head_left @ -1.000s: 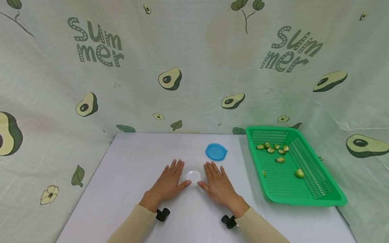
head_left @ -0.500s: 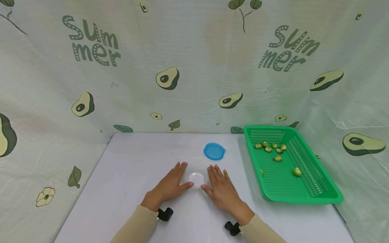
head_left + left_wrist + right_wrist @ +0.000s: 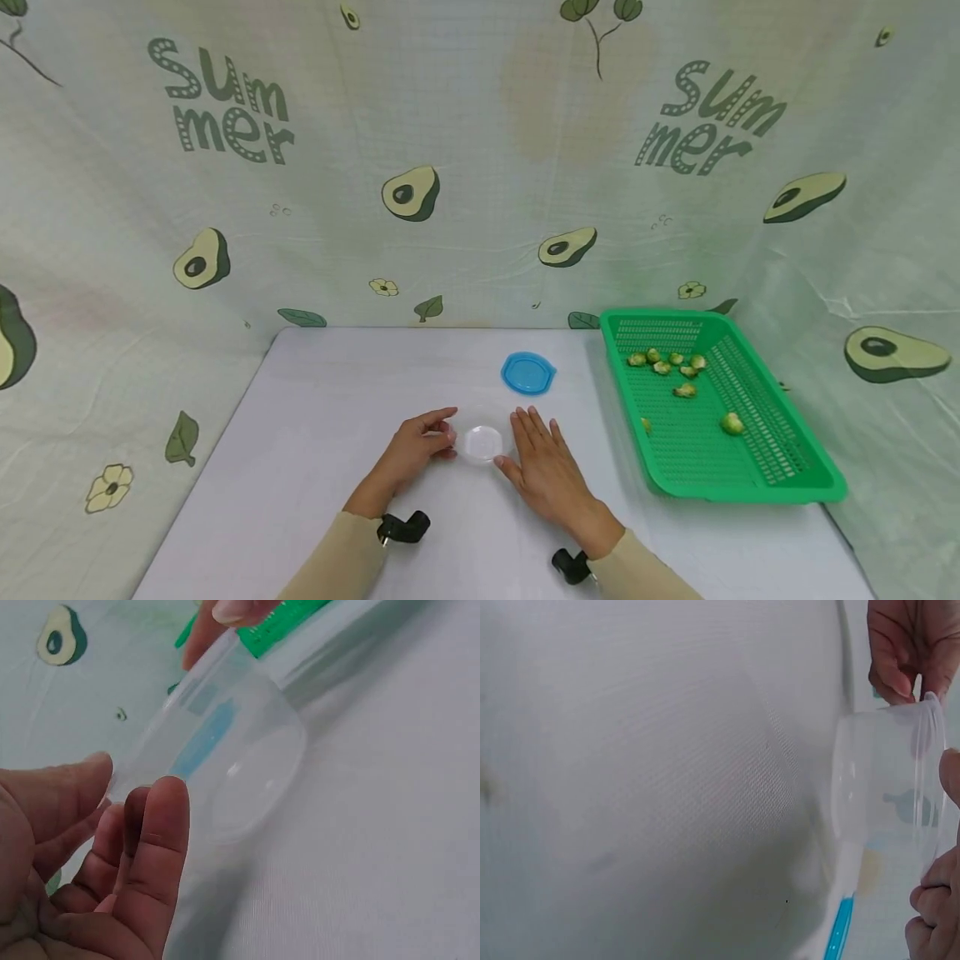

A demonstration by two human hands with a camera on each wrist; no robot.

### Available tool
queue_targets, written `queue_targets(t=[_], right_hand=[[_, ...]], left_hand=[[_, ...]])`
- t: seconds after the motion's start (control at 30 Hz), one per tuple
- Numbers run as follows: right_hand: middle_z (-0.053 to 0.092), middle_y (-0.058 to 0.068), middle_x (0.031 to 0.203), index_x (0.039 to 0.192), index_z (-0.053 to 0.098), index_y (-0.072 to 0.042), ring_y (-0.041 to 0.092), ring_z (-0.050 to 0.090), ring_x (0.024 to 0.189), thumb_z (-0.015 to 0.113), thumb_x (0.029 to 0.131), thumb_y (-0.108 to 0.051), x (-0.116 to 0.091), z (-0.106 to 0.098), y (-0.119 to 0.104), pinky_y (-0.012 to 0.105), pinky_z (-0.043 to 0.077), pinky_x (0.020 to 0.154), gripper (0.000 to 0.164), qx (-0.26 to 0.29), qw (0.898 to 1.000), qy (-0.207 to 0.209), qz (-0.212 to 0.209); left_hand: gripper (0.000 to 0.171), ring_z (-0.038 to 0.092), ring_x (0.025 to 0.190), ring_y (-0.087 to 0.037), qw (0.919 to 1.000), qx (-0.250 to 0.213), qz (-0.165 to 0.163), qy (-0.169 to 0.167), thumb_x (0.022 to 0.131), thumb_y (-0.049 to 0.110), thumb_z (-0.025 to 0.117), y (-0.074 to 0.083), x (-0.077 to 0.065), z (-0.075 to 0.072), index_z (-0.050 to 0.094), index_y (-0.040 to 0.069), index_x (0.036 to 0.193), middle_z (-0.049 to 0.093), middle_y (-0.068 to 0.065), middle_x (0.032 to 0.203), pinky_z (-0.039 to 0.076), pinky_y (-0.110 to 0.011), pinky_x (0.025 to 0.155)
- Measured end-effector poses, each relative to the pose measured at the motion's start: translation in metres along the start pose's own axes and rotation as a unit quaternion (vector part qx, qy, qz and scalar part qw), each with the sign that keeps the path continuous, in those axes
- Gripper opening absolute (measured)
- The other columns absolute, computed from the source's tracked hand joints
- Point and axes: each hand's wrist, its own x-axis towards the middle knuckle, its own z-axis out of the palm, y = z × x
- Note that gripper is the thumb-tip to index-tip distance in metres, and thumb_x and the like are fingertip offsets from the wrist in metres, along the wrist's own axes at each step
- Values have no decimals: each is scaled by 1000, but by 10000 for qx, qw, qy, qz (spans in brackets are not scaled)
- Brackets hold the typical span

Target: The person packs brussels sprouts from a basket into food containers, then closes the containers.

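Observation:
A clear round plastic container (image 3: pixel 480 444) with its mouth up is between my hands on the white table. My left hand (image 3: pixel 412 454) pinches its rim at the left, thumb and fingers curled at the edge; the left wrist view shows the thumb (image 3: pixel 94 772) by the rim. On the other side, my right hand (image 3: pixel 547 475) rests along the container with straight fingers, its thumb near the front rim. Part of that hand lies outside the right wrist view. Behind the container lies a blue lid (image 3: pixel 528 373), flat on the table.
At the right stands a green plastic basket (image 3: pixel 750 492) holding several Brussels sprouts (image 3: pixel 732 423), most of them grouped toward its back. A patterned curtain (image 3: pixel 480 167) hangs behind the table (image 3: pixel 360 375).
My left fingers were straight beside the container; now they have curled and pinch its rim. The right hand keeps its straight pose, and the container has shifted slightly.

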Motion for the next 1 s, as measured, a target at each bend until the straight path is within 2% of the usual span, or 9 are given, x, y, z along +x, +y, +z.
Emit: queue_targets(t=[0.1,0.27,0.37,0.67,1.0], right_hand=[[38,19,167,160,38,4,37,27,159,55,108,-50,0,0,0,62,21,131,77,-17,10000,9,-10],[38,19,167,160,38,3,37,27,159,54,108,-50,0,1,0,61,21,131,77,-57,10000,17,-6],[38,19,167,161,38,3,37,27,159,54,108,-51,0,2,0,61,21,131,77,-73,10000,7,-4],[37,19,168,161,37,3,36,27,160,53,108,-50,0,2,1,59,21,131,77,-40,10000,-42,27],[38,18,167,161,37,3,36,28,159,54,108,-51,0,2,2,59,22,131,77,-70,10000,-7,8]], left_hand=[[50,66,89,-16,9972,-674,-275,144,101,1,68,2,0,2,57,0,150,59,-8,106,65,-33,87],[46,66,85,-15,9925,-1018,-553,380,100,0,68,7,1,3,60,-2,145,63,-6,99,66,-29,80],[46,65,84,-14,9905,-1159,-648,363,100,-1,67,11,2,3,59,-3,146,63,-5,99,66,-27,78],[53,70,84,-17,9897,-1146,-858,75,99,-3,68,16,3,0,57,1,150,59,-7,102,67,-32,82],[48,68,86,-17,9868,-1252,-1008,214,99,-1,69,18,3,-1,62,2,146,63,-8,102,67,-32,82]])
